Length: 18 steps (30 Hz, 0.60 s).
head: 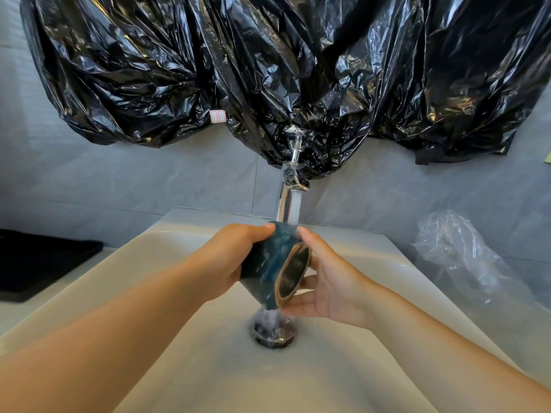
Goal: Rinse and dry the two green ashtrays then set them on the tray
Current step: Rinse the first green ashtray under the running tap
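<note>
Ashtray under running tap, between both hands.
Left hand [235, 257] grips green ashtray [268, 266], tilted over drain [272, 330]; right hand [331, 281] fingers loose, touching its rim.

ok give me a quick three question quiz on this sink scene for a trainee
1. True or false: water runs from the faucet onto the green ashtray.
2. What lies on the counter left of the sink? A) black tray B) folded towel C) second ashtray
3. Fill in: the left hand grips the ashtray straight above the sink's ____.
Key: 1 true; 2 A; 3 drain
</note>
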{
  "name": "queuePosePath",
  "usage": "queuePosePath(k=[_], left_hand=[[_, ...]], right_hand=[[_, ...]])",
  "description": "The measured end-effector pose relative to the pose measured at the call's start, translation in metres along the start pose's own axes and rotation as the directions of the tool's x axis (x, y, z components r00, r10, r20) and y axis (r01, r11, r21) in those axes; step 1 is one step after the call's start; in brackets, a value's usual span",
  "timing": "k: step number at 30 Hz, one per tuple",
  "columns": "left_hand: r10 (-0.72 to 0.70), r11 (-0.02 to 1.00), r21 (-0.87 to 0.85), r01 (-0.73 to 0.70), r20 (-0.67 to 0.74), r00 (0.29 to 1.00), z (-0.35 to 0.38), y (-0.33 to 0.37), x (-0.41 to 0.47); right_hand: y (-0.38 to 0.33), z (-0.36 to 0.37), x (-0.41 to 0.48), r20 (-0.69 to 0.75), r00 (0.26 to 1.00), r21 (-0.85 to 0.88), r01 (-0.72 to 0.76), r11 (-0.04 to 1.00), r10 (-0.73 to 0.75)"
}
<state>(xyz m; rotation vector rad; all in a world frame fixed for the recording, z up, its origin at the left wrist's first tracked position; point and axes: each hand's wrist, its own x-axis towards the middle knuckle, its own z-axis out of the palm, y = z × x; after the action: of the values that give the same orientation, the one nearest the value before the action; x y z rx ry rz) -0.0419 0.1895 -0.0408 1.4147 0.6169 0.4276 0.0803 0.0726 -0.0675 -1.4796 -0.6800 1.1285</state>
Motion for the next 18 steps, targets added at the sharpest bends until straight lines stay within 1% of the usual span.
queuePosePath(k=[2,4,6,8,10,11,12,13,14,16,18], left_hand=[[0.000,1.000,-0.002,0.000,0.023,1.000,-0.001,0.000,0.000],[-0.006,1.000,-0.007,0.006,0.044,0.999,-0.001,0.000,0.000],[-0.012,1.000,-0.018,0.013,0.057,0.998,-0.002,0.001,0.000],[-0.017,0.999,-0.043,0.021,0.076,0.997,-0.002,0.001,-0.001],[-0.021,0.999,-0.046,0.023,0.052,0.998,-0.002,0.001,-0.001],[-0.020,0.999,-0.038,0.021,0.026,0.999,-0.002,0.000,-0.002],[-0.017,0.999,-0.035,0.017,0.006,1.000,-0.002,0.001,-0.003],[-0.012,0.999,-0.043,0.011,-0.006,1.000,-0.002,0.001,-0.004],[-0.008,0.998,-0.060,0.007,-0.015,1.000,-0.001,0.001,-0.005],[-0.008,0.995,-0.095,0.004,-0.040,0.999,-0.001,0.003,-0.005],[-0.002,0.994,-0.111,-0.003,-0.049,0.999,0.000,0.004,-0.005]], right_hand=[[0.000,0.002,-0.001,-0.027,0.998,-0.004,0.059,0.998,-0.060],[-0.003,0.004,-0.004,-0.091,0.982,-0.048,0.163,0.986,-0.166],[-0.004,0.001,-0.003,-0.127,0.952,-0.156,0.257,0.954,-0.277],[-0.005,0.001,-0.003,-0.120,0.915,-0.296,0.338,0.893,-0.386],[-0.005,0.006,-0.004,-0.105,0.884,-0.449,0.367,0.815,-0.456],[-0.005,0.008,-0.003,-0.101,0.878,-0.494,0.364,0.789,-0.468],[-0.004,0.007,-0.001,-0.096,0.882,-0.507,0.357,0.785,-0.462],[-0.003,0.005,0.001,-0.099,0.897,-0.478,0.337,0.812,-0.430],[-0.003,0.003,0.002,-0.111,0.919,-0.412,0.305,0.859,-0.379],[-0.002,-0.003,0.004,-0.100,0.969,-0.227,0.199,0.953,-0.226],[-0.002,-0.003,0.002,-0.031,0.994,-0.098,0.099,0.990,-0.103]])
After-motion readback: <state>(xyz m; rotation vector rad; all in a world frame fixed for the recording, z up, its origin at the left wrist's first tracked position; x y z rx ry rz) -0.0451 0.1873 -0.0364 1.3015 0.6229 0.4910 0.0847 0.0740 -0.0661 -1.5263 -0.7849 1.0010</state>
